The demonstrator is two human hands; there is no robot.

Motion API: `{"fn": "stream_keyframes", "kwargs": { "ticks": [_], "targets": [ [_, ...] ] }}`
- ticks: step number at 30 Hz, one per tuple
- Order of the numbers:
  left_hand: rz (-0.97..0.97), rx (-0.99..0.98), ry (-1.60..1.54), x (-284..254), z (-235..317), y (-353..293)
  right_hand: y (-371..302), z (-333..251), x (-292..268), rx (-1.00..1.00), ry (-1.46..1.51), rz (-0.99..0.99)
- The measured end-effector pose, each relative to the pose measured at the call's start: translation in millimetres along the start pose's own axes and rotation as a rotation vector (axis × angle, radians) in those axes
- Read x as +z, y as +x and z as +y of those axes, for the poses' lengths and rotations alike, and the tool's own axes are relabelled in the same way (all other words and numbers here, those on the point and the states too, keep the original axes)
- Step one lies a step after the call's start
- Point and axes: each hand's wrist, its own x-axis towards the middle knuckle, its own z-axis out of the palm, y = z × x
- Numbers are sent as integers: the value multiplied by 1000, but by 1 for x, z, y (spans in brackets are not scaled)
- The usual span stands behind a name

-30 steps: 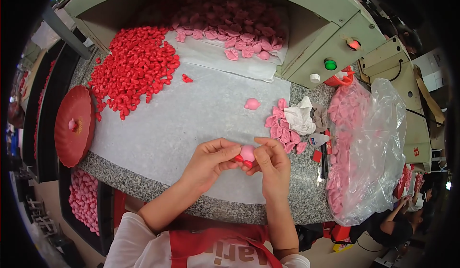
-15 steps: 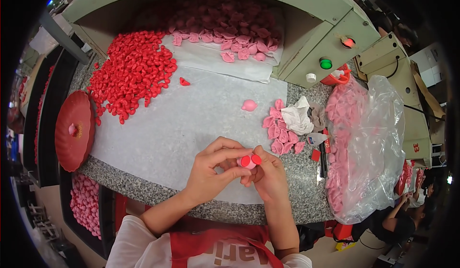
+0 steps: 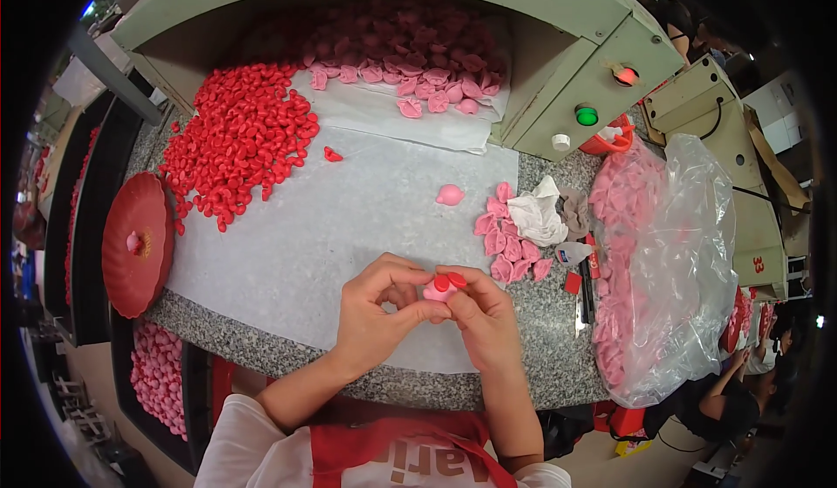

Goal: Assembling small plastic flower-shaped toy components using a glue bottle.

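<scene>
Between the fingertips of both hands, over the front of the white sheet, sits a small pink rounded piece (image 3: 431,293) with two red oval caps (image 3: 449,281) on its upper side. My left hand (image 3: 373,312) pinches it from the left with thumb and fingers. From the right, my right hand (image 3: 485,315) grips it, thumb close to the red caps. The fingers partly cover the piece. Beyond the hands, a loose pink piece (image 3: 450,195) lies on the white sheet (image 3: 366,200). To its right is a cluster of pink cupped pieces (image 3: 495,242).
A heap of red pieces (image 3: 244,139) spreads at the left, near a red scalloped dish (image 3: 131,270). Pink pieces (image 3: 418,61) fill the green metal housing (image 3: 602,87). At the right are a crumpled white cloth (image 3: 537,212), a small bottle (image 3: 573,253) and a clear plastic bag (image 3: 689,270).
The pink piece has been turned, so its red caps now face more upward and away. My right thumb and fingers have shifted their hold, and the view has moved slightly.
</scene>
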Motion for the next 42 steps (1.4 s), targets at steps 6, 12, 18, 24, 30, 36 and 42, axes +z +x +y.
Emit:
{"fn": "stream_keyframes", "kwargs": {
  "ticks": [6,12,18,24,30,36,42],
  "targets": [
    [24,104,79,3,7,4,3,4,0,9,354,-27],
    [13,185,63,4,6,1,-2,4,0,-34,338,-53],
    [-6,131,16,-1,7,-2,-3,5,6,-172,167,-69],
    [-30,146,-44,-5,2,5,3,2,11,-283,-2,-62],
    [39,141,47,7,2,4,-3,-9,2,-187,-105,2],
    [119,5,137,16,1,-3,-6,-4,6,-145,-14,38],
    [42,-203,116,18,2,-4,-18,-3,-4,-257,-47,94]
  ]
}}
